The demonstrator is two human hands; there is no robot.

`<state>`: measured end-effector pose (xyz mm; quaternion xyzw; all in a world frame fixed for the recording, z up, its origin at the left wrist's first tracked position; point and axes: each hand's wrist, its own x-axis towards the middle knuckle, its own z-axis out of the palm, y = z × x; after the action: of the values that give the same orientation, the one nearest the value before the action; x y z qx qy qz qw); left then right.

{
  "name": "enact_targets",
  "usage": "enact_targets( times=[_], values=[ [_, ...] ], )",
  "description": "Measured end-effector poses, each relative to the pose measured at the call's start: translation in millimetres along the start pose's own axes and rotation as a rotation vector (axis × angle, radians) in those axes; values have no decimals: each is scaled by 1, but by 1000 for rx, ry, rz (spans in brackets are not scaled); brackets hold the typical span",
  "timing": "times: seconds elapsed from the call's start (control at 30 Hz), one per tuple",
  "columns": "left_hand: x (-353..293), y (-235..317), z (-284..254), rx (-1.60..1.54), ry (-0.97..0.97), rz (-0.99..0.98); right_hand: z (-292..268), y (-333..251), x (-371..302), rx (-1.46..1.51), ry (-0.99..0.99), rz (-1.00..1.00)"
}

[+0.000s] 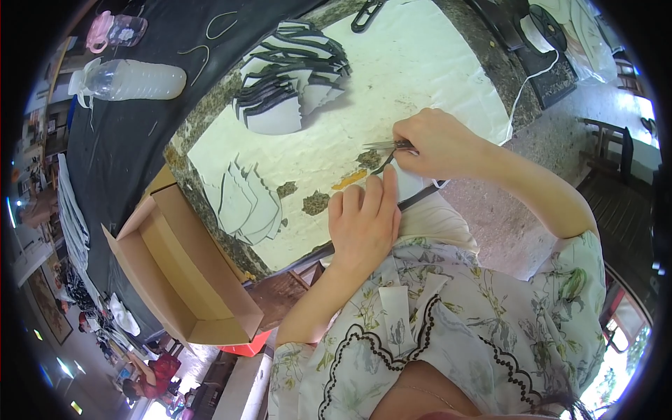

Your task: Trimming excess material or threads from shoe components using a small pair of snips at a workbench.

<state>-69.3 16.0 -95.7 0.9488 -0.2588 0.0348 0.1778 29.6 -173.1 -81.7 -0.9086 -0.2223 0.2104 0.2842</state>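
My right hand point(430, 143) is closed round a pair of small metal snips point(381, 145), whose blades point left over the white worktop sheet point(392, 77). Below it and to the left, my left hand point(365, 220) lies palm down near the sheet's front edge, its fingers stretched out flat. Between the two hands shows a white piece with a black edge point(411, 183); the left fingertips lie beside it, partly covering it. At the far left of the sheet stands a stack of white, black-edged cut pieces point(276, 108). Thin white pieces point(245, 203) lie fanned out nearer the left corner.
An open cardboard box point(185, 259) stands left of the worktop. Beyond it, black cloth point(175, 42) carries a clear plastic bottle point(136, 80) and a pink-lidded cup point(115, 31). A black-handled tool point(367, 15) lies at the far edge, a thread spool point(537, 33) at the far right.
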Motion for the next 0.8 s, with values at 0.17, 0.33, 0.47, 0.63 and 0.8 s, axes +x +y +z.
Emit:
enact_targets(
  times=[0.17, 0.33, 0.47, 0.63, 0.8],
  values=[
    [11, 4, -3, 40, -70, 28, -15, 14, 8, 55, -56, -45],
    [13, 5, 5, 0, -102, 71, -29, 19, 9, 285, -243, 106],
    [18, 3, 2, -28, -93, 94, -23, 17, 4, 219, -110, 52],
    [27, 5, 0, -12, -124, 103, -23, 23, 3, 117, 1, -64],
    [31, 4, 2, 31, -139, 123, -34, 28, 2, 334, -186, 168]
  ],
)
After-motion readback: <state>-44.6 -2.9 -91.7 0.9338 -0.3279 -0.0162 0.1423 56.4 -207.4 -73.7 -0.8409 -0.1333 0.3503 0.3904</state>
